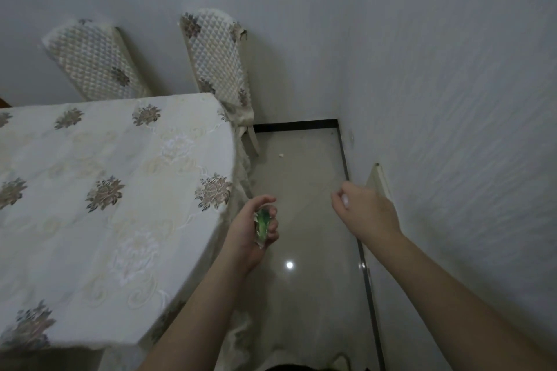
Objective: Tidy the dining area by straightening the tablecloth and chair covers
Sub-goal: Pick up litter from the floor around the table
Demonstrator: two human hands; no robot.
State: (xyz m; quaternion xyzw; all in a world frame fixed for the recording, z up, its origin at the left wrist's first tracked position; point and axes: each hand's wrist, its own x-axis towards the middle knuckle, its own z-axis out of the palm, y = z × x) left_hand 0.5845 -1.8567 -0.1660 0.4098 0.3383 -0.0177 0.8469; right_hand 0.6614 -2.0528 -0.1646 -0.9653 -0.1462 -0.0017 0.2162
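A cream tablecloth (114, 190) with brown flower motifs lies over the table at the left and hangs down its right side. Two chairs in quilted covers stand against the far wall: one chair cover (96, 60) at the left, another chair cover (217, 60) at the table's far corner. My left hand (253, 232) is beside the table's right edge and grips a small crumpled green wrapper (262, 224). My right hand (364, 211) hovers over the floor near the right wall, fingers loosely curled; whether it pinches anything I cannot tell.
A glossy beige floor (301, 190) runs between the table and the right wall (452, 129). A small white scrap (281, 155) lies on the floor near the far chair. A pale panel (378, 182) leans on the right wall. Dark skirting edges the floor.
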